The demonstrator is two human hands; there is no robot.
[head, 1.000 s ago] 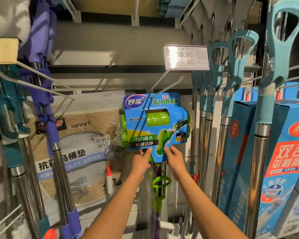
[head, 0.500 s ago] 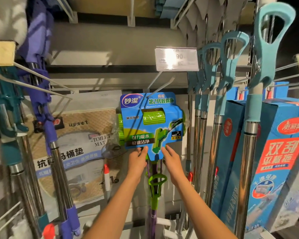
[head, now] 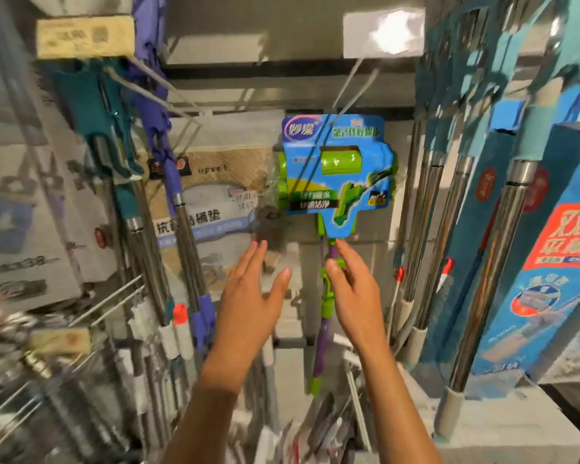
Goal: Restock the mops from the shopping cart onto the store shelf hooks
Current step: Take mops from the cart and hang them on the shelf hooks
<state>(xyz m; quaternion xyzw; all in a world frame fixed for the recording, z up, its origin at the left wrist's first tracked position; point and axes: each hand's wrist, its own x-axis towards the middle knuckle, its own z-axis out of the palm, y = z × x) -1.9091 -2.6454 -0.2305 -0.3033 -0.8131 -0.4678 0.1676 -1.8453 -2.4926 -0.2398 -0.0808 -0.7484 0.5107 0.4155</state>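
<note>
Two hands, left and right, are shown spread and empty below the hung mop; another mop is judged to be fetched next.

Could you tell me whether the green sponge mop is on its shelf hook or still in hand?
On the hook: the green sponge mop hangs there, with both hands below it, open and holding nothing.

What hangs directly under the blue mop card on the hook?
Under the blue mop card hangs a purple and green handle, reaching down toward the lower shelf. The right hand covers part of it, so its upper joint is not fully visible.
</note>
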